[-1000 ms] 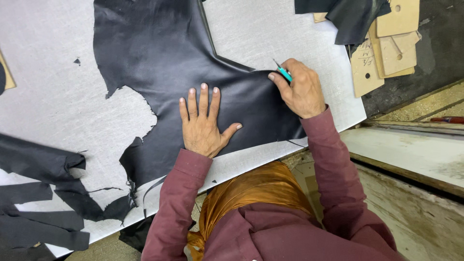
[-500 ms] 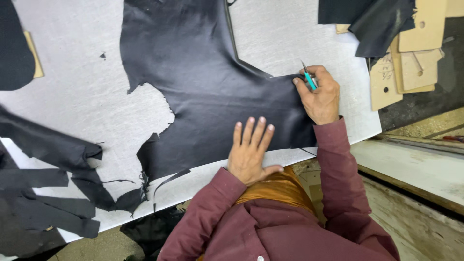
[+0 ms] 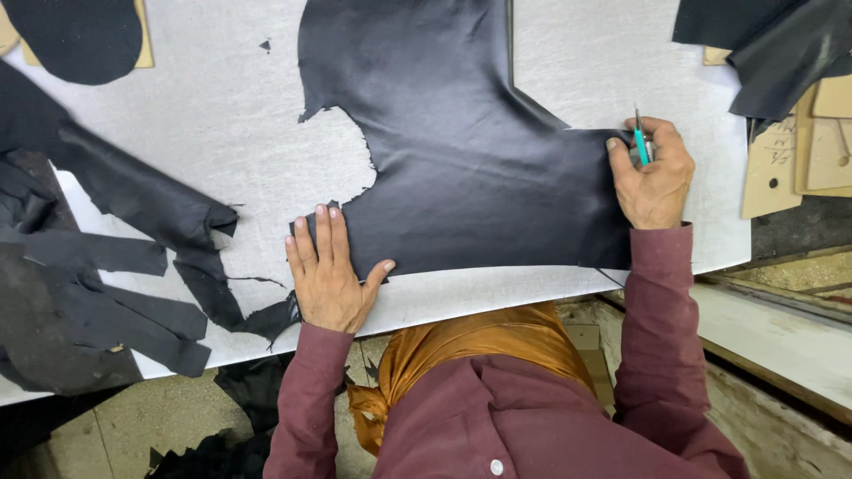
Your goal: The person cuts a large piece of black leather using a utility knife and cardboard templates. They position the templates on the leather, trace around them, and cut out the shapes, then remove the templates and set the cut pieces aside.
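A large sheet of black leather (image 3: 461, 168) lies flat on a white cutting board (image 3: 222, 151). My left hand (image 3: 330, 275) rests palm down with fingers spread on the sheet's lower left corner, by a ragged cut-out edge. My right hand (image 3: 655, 177) sits at the sheet's right edge, closed around a slim teal-handled cutting tool (image 3: 639, 142) that points away from me.
Black leather offcuts and strips (image 3: 115, 257) lie heaped at the left. More black leather (image 3: 772, 44) and tan cardboard patterns (image 3: 799, 151) sit at the upper right. A dark oval piece (image 3: 75, 35) lies at top left. The board's front edge runs just before my body.
My left hand has slid left along the sheet's lower edge to its left corner. The view has shifted right to left across the board. My right hand keeps the tool at the right edge.
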